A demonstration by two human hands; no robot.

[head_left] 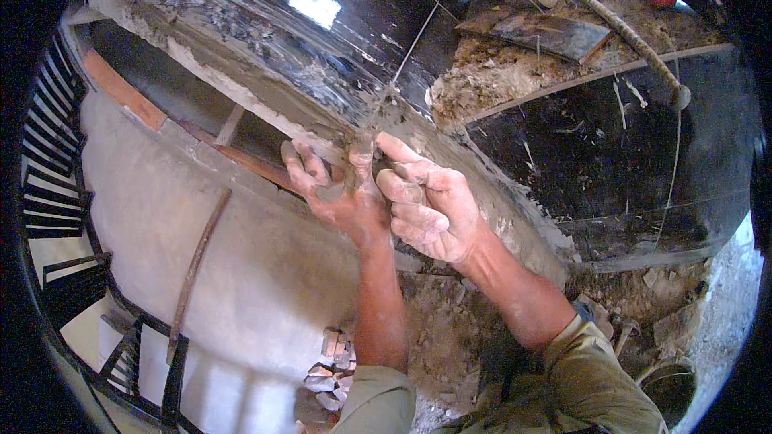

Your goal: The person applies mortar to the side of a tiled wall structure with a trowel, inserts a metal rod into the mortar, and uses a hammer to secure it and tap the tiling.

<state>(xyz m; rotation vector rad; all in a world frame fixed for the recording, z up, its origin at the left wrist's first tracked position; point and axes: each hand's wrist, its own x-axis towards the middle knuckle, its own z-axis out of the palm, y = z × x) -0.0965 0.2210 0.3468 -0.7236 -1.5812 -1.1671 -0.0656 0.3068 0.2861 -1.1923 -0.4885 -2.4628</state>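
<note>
My left hand (346, 197), dusted with grey, is at the rough mortar edge (281, 108) of a dark, glossy slab (265, 24). Its fingers are apart, with one fingertip against wet-looking mortar at the edge's corner. Just to its right is my right hand (434, 205), with most fingers curled in and the index finger reaching toward that same corner. Whatever its fingers may hold is too small or hidden to make out. A band of grey mortar (507, 201) runs from the corner down to the right, beside a second dark slab (619, 161).
A long wooden stick handle (635, 48) and a loose tile piece (555, 36) lie on rubble at the back right. Black railings (52, 145) line the left. A thin stick (197, 265) leans on the pale surface; broken bricks (330, 370) lie below. A dark bucket (671, 386) is lower right.
</note>
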